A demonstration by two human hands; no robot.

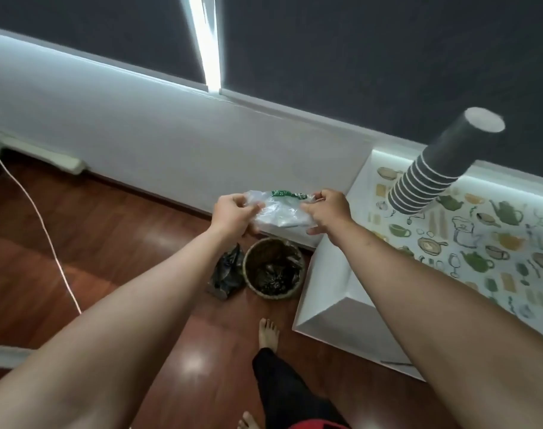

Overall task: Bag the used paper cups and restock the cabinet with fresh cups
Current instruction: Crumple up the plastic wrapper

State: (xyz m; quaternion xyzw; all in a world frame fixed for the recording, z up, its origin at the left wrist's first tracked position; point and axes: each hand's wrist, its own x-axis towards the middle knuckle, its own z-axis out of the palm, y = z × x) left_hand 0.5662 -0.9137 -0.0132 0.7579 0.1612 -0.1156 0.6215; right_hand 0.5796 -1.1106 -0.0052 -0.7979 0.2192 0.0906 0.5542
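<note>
The person stands barefoot on the dark red wooden floor (115, 243) and holds a crumpled clear plastic bag with green print (279, 209) in front of the body, above the floor. The left hand (234, 213) grips the left end of the bag with curled fingers, and the right hand (326, 210) pinches the right end near the green print. Below the hands, a round woven wastebasket with a dark liner (275, 267) stands on the floor, and a crumpled black plastic bag (228, 274) lies just beside it on the left. On the right is a white cabinet (335, 292); its top carries a cloth printed with teapots and cups (480, 243). A tall stack of dark grey paper cups with white rims (440, 162) stands upside down on that cloth, near the wall. A white cord (38, 215) runs across the floor at the left.
</note>
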